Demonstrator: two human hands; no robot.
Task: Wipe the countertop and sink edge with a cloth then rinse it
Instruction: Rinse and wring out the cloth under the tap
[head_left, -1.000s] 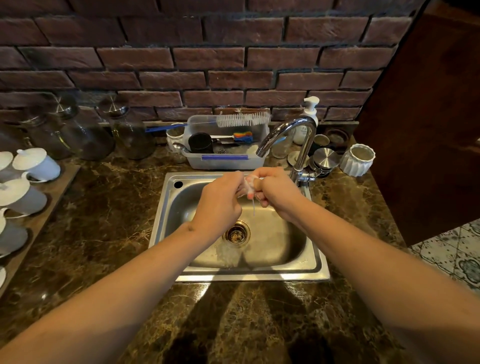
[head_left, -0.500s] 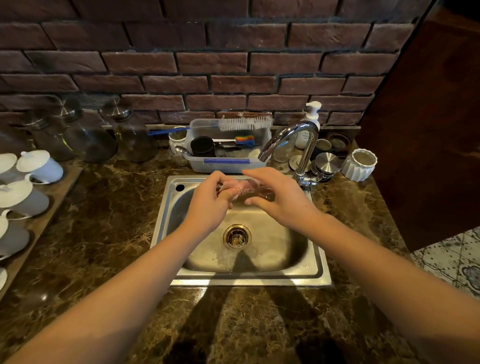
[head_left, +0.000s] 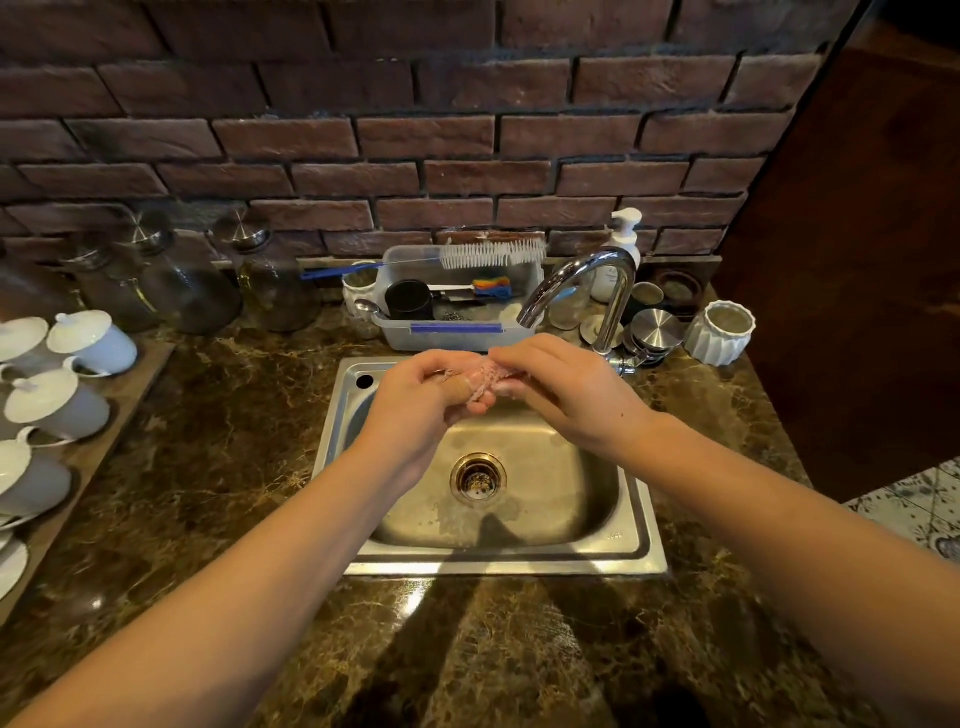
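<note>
A small pinkish cloth (head_left: 485, 379) is bunched between both my hands above the back of the steel sink (head_left: 631, 540). My left hand (head_left: 423, 402) grips its left part with curled fingers. My right hand (head_left: 569, 392) holds its right part, fingers wrapped over it. Most of the cloth is hidden inside the hands. The chrome tap (head_left: 582, 288) arches just behind and above them; I cannot tell if water runs. The dark marble countertop (head_left: 208, 467) surrounds the sink.
A plastic tub (head_left: 447, 332) with a bottle brush (head_left: 491, 254), black cup and sponge stands behind the sink. Glass jars (head_left: 182, 286) and white lidded cups (head_left: 78, 400) fill the left side. A soap pump (head_left: 621, 244), metal lids and a white ribbed pot (head_left: 719, 332) sit right of the tap.
Both hands have turned and shifted on the cloth, from a tight twist with water dripping to a looser bunching grip under the tap. The view has tilted slightly downward.
</note>
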